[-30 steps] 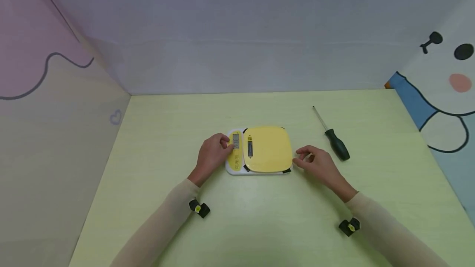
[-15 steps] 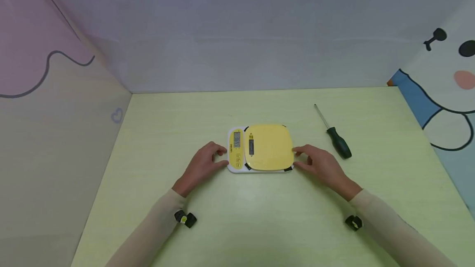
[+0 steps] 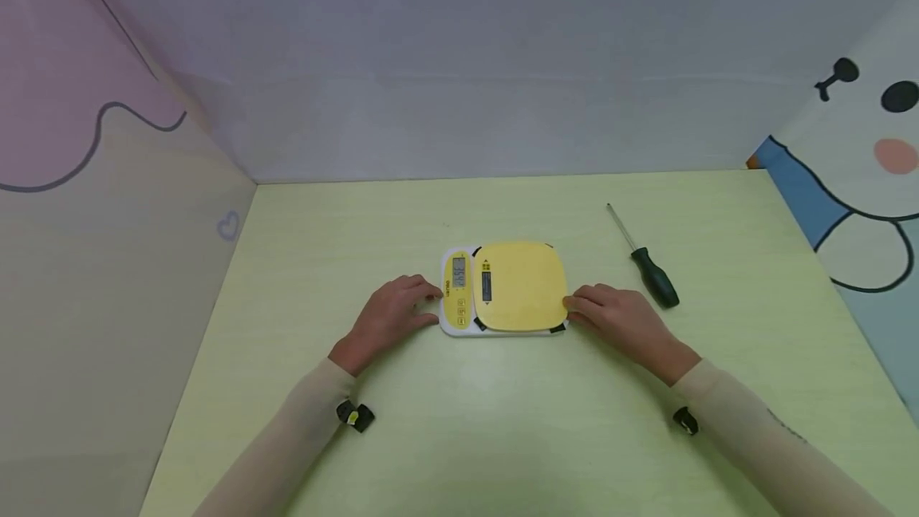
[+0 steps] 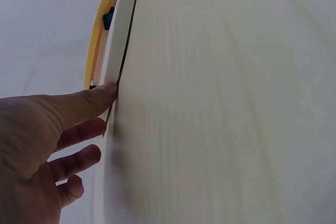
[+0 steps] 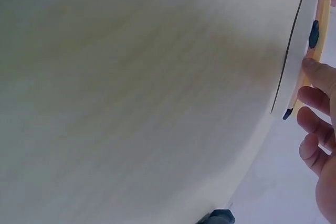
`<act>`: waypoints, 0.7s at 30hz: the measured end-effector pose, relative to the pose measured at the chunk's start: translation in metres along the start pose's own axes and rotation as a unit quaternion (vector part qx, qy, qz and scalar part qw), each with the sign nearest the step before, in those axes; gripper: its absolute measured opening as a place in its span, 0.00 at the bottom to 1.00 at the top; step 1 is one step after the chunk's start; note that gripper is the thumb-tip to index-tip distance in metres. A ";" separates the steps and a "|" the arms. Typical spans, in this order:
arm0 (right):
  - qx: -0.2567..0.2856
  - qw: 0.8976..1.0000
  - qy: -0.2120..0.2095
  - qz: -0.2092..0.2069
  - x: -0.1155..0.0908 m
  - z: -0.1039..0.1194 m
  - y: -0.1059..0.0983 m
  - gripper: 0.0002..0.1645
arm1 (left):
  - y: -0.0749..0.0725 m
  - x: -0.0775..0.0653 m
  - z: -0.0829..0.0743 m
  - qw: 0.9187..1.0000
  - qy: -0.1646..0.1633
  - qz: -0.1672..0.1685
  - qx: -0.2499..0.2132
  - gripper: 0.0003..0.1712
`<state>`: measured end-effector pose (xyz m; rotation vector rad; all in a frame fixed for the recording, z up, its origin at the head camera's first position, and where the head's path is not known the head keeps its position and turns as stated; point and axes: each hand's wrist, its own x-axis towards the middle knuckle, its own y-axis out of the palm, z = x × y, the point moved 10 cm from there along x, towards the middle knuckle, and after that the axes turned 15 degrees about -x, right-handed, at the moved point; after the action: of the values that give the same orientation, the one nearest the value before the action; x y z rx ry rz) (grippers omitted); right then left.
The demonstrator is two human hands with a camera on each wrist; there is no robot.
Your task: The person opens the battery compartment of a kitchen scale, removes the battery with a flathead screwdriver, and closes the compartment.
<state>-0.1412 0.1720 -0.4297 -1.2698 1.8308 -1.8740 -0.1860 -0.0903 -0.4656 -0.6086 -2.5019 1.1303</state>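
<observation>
A flat kitchen scale (image 3: 520,286) with a yellow weighing plate and white base lies on the table, display panel (image 3: 458,290) to the left. Digits show on its display. My left hand (image 3: 391,311) is at the scale's left end, thumb and fingers apart; in the left wrist view the thumb (image 4: 86,103) touches the base's side. At the right end my right hand (image 3: 621,321) pinches the yellow plate's edge. Its thumb (image 5: 317,72) presses just under the plate in the right wrist view, other fingers curled beside it.
A screwdriver (image 3: 653,278) with a dark green handle lies right of the scale, beyond my right hand, its shaft pointing away. The pale table (image 3: 459,429) meets a plain back wall (image 3: 459,86) and printed side panels. Small black cameras sit on both wrists.
My left hand has moved off the display panel to the scale's left end. My right hand's fingers have drawn together on the plate's right edge. The scale has stayed in place.
</observation>
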 end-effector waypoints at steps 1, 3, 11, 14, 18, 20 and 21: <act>-0.006 1.000 -0.007 0.002 0.001 0.001 0.000 0.18 | 0.000 0.000 0.000 1.000 -0.001 0.002 -0.002 0.21; -0.016 1.000 -0.023 0.005 0.002 0.004 -0.001 0.18 | 0.002 0.001 -0.001 1.000 0.000 0.011 0.002 0.22; -0.052 0.996 -0.078 -0.002 -0.001 0.009 0.000 0.12 | 0.012 0.004 0.000 0.999 0.001 0.048 0.014 0.22; -0.062 0.995 -0.081 0.005 -0.005 0.007 0.003 0.24 | 0.013 0.004 -0.001 0.999 0.001 0.047 0.009 0.22; -0.072 0.994 -0.083 0.000 -0.007 0.005 0.003 0.17 | 0.010 0.004 -0.004 0.999 0.007 0.038 0.007 0.22; -0.078 0.993 -0.088 -0.012 -0.008 0.006 0.001 0.19 | 0.010 0.003 -0.005 0.999 0.007 0.036 0.003 0.22; -0.079 0.992 -0.091 -0.021 -0.007 0.007 -0.001 0.22 | 0.009 0.002 -0.004 0.999 0.005 0.036 0.000 0.22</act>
<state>-0.1318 0.1726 -0.4327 -1.4882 1.8993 -1.5984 -0.1838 -0.0808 -0.4695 -0.7069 -2.4890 1.1489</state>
